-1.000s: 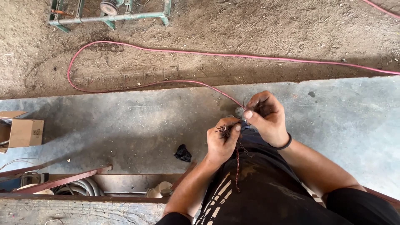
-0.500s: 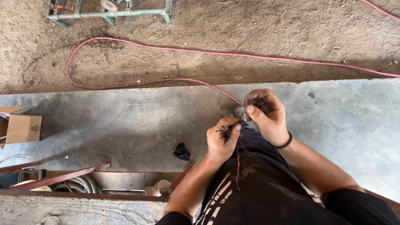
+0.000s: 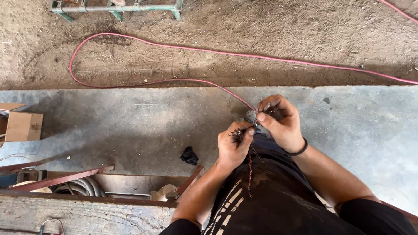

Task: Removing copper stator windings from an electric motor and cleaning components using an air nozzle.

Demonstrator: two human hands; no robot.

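In the head view my left hand [image 3: 234, 147] pinches a tuft of frayed dark wire strands [image 3: 238, 132] between thumb and fingers. A thin reddish wire [image 3: 250, 174] hangs down from it over my dark trousers. My right hand [image 3: 281, 122], with a black band on the wrist, grips the end of a long red cable [image 3: 174, 81] just beside the left hand. The two hands are almost touching, held above my lap over the concrete slab [image 3: 130, 126].
The red cable loops out across the dirt floor [image 3: 261, 35] and off to the right. A green metal frame [image 3: 117, 8] lies at the top. A cardboard box [image 3: 21, 126] sits at left, a black scrap [image 3: 189, 155] on the slab, rusty bars and grey hose [image 3: 78, 187] below.
The hands stay together at the cable end with small finger shifts. The view has drifted slightly, nothing else moved.
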